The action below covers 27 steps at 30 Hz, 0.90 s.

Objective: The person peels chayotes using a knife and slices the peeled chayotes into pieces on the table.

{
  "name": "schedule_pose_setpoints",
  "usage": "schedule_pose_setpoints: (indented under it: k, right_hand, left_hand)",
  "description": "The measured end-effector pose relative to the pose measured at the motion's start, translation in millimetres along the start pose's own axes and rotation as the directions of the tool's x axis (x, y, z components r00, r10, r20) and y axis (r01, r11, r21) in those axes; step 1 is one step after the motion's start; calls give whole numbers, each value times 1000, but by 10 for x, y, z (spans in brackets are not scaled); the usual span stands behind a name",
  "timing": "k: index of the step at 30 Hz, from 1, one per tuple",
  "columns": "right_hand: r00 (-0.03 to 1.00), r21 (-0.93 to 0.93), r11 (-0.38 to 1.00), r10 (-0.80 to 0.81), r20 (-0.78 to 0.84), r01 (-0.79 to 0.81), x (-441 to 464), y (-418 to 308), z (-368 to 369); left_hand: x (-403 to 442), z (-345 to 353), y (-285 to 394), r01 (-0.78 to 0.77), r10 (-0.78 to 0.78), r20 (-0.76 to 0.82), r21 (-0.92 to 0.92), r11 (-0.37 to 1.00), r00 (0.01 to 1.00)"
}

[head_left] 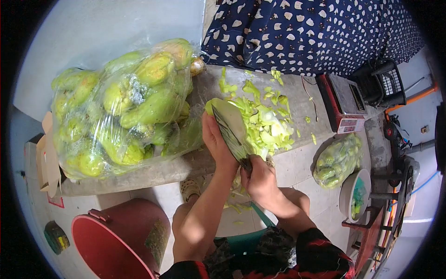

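green fruit [238, 122] gripped in the left hand [217, 144], up over the ledge [299, 93], right hand [261, 180] clenched round the knife [230, 139], blade against it! if the flesh is slick, that edge could skid into the left fingers, peelings [267, 132] heaped just beyond.

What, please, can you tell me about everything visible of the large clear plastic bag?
The large clear plastic bag looks thin, glossy and crinkled, with bright reflections on its folds. It bulges with whole green fruit, some brown-spotted. It rests on the grey slab, beside an open cardboard box. The left hand is near its right side; whether they touch is unclear. I cannot make out its mouth.
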State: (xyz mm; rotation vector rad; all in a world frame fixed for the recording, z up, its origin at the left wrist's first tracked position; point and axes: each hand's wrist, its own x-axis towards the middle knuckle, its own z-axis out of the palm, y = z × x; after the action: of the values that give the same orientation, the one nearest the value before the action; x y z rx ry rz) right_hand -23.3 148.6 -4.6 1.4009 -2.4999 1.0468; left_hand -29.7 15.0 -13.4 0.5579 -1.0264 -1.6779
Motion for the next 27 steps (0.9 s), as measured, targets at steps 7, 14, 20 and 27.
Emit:
schedule_pose_setpoints:
  k: [7, 14, 20, 27]
  right_hand:
    - [996, -38, 999, 23, 85, -20, 40, 32, -4]
    - [999, -67, 998, 4, 48, 0, 70, -47, -24]
    - [997, -44, 999, 33, 67, -30, 97, -29, -45]
    - [989, -18, 995, 100, 105, -99, 114, -76, -92]
  left_hand:
    - [19, -134, -112, 248, -239, 67, -314, 917, 969]
    - [3, -95, -74, 120, -115, 81, -51, 992, 990]
    - [-39, -48, -49, 204, -203, 26, -83, 975, 979]
    - [-19, -22, -65, 95, -98, 64, 47, 994, 993]
